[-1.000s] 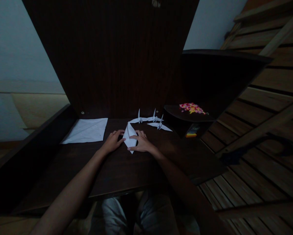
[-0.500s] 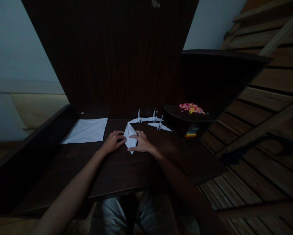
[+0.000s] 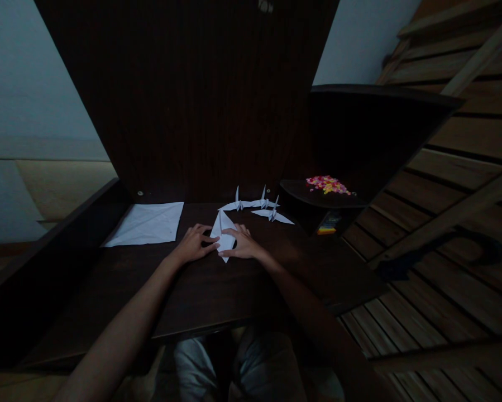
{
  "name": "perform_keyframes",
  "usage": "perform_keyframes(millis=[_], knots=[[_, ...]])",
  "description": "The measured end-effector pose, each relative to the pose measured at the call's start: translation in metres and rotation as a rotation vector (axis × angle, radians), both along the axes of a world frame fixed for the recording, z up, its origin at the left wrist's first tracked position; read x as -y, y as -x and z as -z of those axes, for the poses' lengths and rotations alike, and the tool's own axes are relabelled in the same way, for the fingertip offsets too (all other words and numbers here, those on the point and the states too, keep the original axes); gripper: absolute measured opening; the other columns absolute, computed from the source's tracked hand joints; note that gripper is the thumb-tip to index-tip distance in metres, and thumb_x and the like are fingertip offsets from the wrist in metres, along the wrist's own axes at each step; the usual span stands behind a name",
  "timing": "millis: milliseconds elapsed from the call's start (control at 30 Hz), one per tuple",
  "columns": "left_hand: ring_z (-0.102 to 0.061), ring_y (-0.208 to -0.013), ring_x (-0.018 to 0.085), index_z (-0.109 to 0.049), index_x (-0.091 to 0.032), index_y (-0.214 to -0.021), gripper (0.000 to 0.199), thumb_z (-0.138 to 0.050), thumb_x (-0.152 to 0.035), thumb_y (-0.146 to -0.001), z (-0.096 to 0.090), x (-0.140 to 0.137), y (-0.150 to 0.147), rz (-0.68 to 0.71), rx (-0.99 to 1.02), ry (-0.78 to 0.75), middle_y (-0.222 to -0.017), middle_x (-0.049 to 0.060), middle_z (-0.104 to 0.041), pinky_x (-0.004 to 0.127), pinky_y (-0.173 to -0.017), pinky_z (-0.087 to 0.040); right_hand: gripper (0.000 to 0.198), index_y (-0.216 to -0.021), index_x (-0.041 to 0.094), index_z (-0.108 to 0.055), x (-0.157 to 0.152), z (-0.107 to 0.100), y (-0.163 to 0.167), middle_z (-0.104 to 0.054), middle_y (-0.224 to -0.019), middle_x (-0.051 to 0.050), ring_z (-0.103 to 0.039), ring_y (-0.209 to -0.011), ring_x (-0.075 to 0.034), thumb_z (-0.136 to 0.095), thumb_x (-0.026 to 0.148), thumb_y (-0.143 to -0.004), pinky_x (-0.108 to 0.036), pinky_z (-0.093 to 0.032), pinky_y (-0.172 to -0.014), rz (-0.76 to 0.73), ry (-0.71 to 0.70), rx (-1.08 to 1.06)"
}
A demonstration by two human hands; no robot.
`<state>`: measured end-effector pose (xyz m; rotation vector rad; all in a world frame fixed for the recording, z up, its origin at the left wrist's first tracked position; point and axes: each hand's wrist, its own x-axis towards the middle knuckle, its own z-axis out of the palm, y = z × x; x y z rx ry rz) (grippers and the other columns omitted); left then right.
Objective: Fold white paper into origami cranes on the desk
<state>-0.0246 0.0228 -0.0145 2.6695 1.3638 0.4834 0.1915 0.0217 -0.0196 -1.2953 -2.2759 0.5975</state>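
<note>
A white folded paper [image 3: 225, 240], kite-shaped with a centre slit toward its far point, lies on the dark desk between my hands. My left hand [image 3: 195, 243] holds its left side, thumb pressed on the paper and fingers curled at the edge. Across the right side, my right hand [image 3: 243, 243] grips the sheet, its thumb near the lower end and a finger on the upper face. Just beyond stand three white origami cranes: one on the left [image 3: 239, 205], one in the middle [image 3: 264, 203] and a nearer one on the right [image 3: 273, 215].
Flat white paper [image 3: 150, 223] with crease lines lies on the desk's left. Small colourful pieces [image 3: 328, 184] are heaped on a corner shelf [image 3: 295, 190] at right, above a small yellow-edged item [image 3: 328, 226]. A tall dark panel [image 3: 200, 111] rises behind; wooden slats [image 3: 455, 223] stand at right.
My left thumb has slid slightly right and down onto the paper. The right hand keeps nearly the same hold, and the cranes have not moved.
</note>
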Motion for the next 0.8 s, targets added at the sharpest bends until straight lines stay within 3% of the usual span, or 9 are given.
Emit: perform_keyframes(millis=[133,233,333,500,633,800], knots=[[-0.044,-0.118,0.030,-0.068,-0.029,-0.112,0.040,-0.052,-0.054,-0.084,-0.001,0.002,0.000,-0.001,-0.005,0.022,-0.128,0.009,-0.056,0.052,-0.097,-0.035,0.054,-0.121,0.029,-0.058,-0.008,-0.006,-0.014,-0.051,-0.121,-0.004,-0.042,-0.117,-0.025,-0.072,0.032,-0.070,-0.045,-0.030,-0.102,-0.072,0.100,-0.229],[-0.043,-0.120,0.031,-0.068,-0.030,-0.112,0.041,-0.053,-0.055,-0.083,0.000,0.002,0.000,-0.013,-0.003,0.040,-0.129,0.009,-0.055,0.053,-0.097,-0.033,0.049,-0.117,0.028,-0.060,-0.013,-0.010,-0.025,-0.052,-0.122,-0.003,-0.044,-0.116,-0.023,-0.061,0.013,-0.070,-0.040,-0.039,-0.095,-0.091,0.189,-0.395],[-0.042,-0.121,0.032,-0.068,-0.030,-0.113,0.042,-0.054,-0.055,-0.082,-0.001,0.003,-0.002,-0.025,0.003,0.049,-0.130,0.009,-0.054,0.054,-0.098,-0.032,0.049,-0.108,0.026,-0.063,-0.015,-0.011,-0.029,-0.052,-0.121,-0.003,-0.048,-0.114,-0.022,-0.052,0.005,-0.065,-0.036,-0.044,-0.087,-0.090,0.177,-0.492],[-0.044,-0.118,0.033,-0.070,-0.028,-0.109,0.039,-0.056,-0.052,-0.082,-0.002,0.005,-0.005,-0.032,0.022,0.039,-0.127,0.010,-0.057,0.054,-0.097,-0.034,0.046,-0.106,0.024,-0.054,-0.018,-0.001,-0.023,-0.055,-0.114,-0.003,-0.052,-0.107,-0.020,-0.057,0.007,-0.064,-0.036,-0.045,-0.085,-0.047,0.028,-0.535],[-0.047,-0.115,0.031,-0.073,-0.028,-0.102,0.040,-0.051,-0.056,-0.083,0.000,0.006,-0.010,-0.069,0.067,0.015,-0.123,0.008,-0.059,0.052,-0.097,-0.036,0.055,-0.113,0.023,-0.041,-0.021,0.010,-0.018,-0.056,-0.109,-0.006,-0.056,-0.096,-0.018,-0.062,0.008,-0.064,-0.035,-0.046,-0.080,0.019,0.058,-0.535],[-0.050,-0.113,0.031,-0.075,-0.023,-0.094,0.043,-0.058,-0.059,-0.078,0.001,0.008,-0.019,-0.112,0.087,-0.027,-0.119,0.010,-0.061,0.047,-0.095,-0.040,0.058,-0.118,0.022,-0.035,-0.020,0.016,-0.019,-0.057,-0.105,-0.006,-0.056,-0.099,-0.019,-0.064,0.013,-0.069,-0.038,-0.045,-0.084,-0.001,0.039,-0.477]])
